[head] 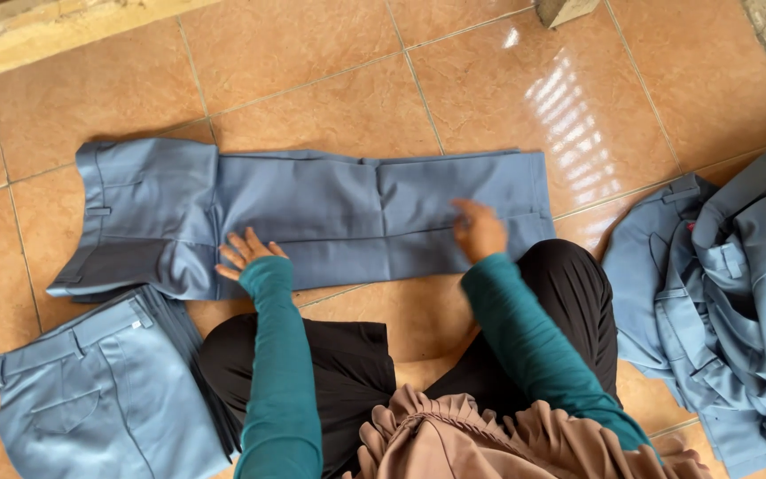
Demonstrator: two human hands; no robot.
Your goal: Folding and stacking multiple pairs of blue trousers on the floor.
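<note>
Both hands, left hand and right hand, press blue trousers flat

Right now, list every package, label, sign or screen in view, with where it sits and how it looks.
Small tag: on the waistband of the folded trousers, bottom left; tiny pale rectangle on grey-blue cloth, too small to tell more.
Pink scrap: inside the loose pile of trousers, right; may be a label, mostly hidden.
No packages, signs or screens are in view.
</note>
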